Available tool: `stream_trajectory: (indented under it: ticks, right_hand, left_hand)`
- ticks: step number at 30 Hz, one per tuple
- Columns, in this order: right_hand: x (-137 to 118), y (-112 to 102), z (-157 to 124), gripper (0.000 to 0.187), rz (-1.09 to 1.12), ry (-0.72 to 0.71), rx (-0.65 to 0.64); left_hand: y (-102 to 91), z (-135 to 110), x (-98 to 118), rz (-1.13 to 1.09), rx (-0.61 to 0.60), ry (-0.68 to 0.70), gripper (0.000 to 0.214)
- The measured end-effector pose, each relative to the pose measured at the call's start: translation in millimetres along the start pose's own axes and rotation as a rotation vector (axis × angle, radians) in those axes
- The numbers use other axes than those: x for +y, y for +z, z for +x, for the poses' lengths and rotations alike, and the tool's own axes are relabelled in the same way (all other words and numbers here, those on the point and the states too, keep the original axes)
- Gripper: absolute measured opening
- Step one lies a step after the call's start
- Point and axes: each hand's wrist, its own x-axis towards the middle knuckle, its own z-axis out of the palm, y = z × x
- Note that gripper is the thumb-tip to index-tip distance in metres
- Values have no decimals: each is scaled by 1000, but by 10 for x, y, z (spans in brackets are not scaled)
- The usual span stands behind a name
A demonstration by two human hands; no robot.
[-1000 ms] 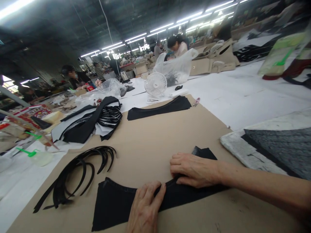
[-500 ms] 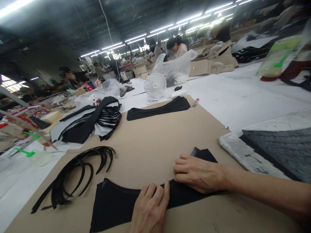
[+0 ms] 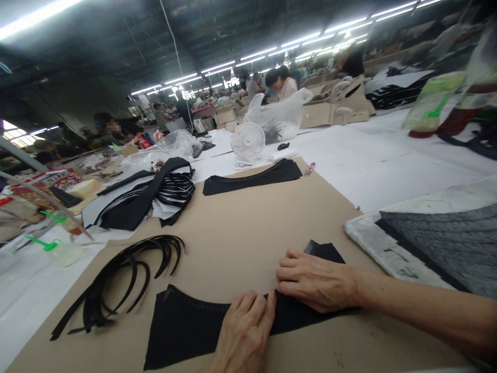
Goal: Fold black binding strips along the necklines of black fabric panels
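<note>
A curved black fabric piece (image 3: 186, 326) lies across the brown cardboard sheet (image 3: 240, 243) in front of me. My left hand (image 3: 246, 329) is closed at the middle of its concave upper edge, with thumb and fingers together on the edge. Just to the right, my right hand (image 3: 316, 280) has its fingers curled down on the same edge. The fabric's right end, with a greyish strip along its rim, shows beyond my right hand. Both sets of fingertips are partly hidden. A bundle of narrow black strips (image 3: 93, 295) curls on the cardboard to the left.
Stacked black curved pieces (image 3: 252, 177) lie at the cardboard's far edge, beside a pink snipper (image 3: 310, 169). Behind them stand a white fan (image 3: 247, 141) and a plastic bag (image 3: 277, 114). A stone slab (image 3: 367, 233) bearing dark fabric is at right; a green-tipped bottle (image 3: 62, 254) at left.
My left hand has slid slightly right along the fabric edge, closer to my right hand. The right hand stays nearly in place. The camera view has shifted a little.
</note>
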Motion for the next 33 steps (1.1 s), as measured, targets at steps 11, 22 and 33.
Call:
stream_trajectory:
  ticks: [11,22,33]
  right_hand:
    - [-334,-52,231,30,290,254,-89]
    - [-385,-73,231,13,516,400,-85]
    - [-358,25,34,16,409,243,3]
  left_hand:
    - [-422,-424,-275,-199,-22,-140,45]
    - [-269,2,64,-552,-70,-507,37]
    - [20,-256,148,-202,10,-208,47]
